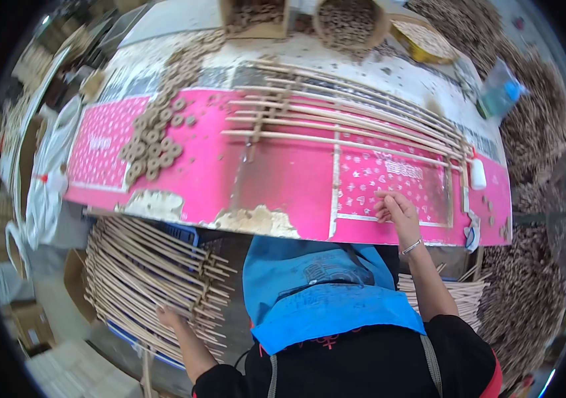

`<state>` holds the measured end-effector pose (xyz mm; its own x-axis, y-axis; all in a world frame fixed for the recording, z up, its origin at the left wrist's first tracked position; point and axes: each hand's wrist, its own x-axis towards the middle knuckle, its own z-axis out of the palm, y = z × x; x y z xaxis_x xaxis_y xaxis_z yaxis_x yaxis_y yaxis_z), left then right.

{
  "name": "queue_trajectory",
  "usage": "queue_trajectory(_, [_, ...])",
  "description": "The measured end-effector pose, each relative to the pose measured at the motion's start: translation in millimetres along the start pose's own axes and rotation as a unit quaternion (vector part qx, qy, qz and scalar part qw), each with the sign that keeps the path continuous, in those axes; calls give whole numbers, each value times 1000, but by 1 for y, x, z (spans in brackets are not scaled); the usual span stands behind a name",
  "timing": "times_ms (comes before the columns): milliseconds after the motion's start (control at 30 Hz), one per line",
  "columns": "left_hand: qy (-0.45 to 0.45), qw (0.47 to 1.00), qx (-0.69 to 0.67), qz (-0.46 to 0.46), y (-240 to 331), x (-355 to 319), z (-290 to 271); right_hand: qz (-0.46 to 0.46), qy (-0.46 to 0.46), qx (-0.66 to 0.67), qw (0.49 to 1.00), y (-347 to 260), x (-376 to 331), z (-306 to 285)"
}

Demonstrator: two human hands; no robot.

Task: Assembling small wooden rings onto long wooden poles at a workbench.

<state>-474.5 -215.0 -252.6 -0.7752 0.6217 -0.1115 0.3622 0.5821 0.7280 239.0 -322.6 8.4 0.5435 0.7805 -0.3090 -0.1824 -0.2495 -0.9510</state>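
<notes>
On the pink-covered table lies a rack of long thin wooden sticks (pixel 349 126), joined near both ends by crosspieces. Just in front of it, over the pink sheet, my right hand (pixel 397 211) hovers with its fingers loosely bent and apart, nothing visible between them. A bracelet is on that wrist. Down at the lower left, my left hand (pixel 169 317) is at a stack of similar stick racks (pixel 143 265). Its fingers are mostly hidden, so their grip does not show. The stack rests on a blue crate (pixel 180 232) below table height.
Brown ring-shaped pieces (pixel 153 149) are heaped on the table's left side. A box (pixel 255 20), a round tub (pixel 348 26) and a yellow container (pixel 424 41) stand at the back. A white bottle (pixel 477 174) is by the right end. More sticks (pixel 465 298) lie under the table.
</notes>
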Motion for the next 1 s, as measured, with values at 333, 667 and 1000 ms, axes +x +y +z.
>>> queue_trajectory(333, [-137,872,-134,451,358,-202,26,-192,240,-252,918,37,-34,-64])
queue_trajectory(667, [-491,416,16,765,626,-432,272,-249,233,-320,884,19,-31,-67])
queue_trajectory(1000, [-496,315,165,792,656,-460,330,-224,206,-339,890,18,-31,-71])
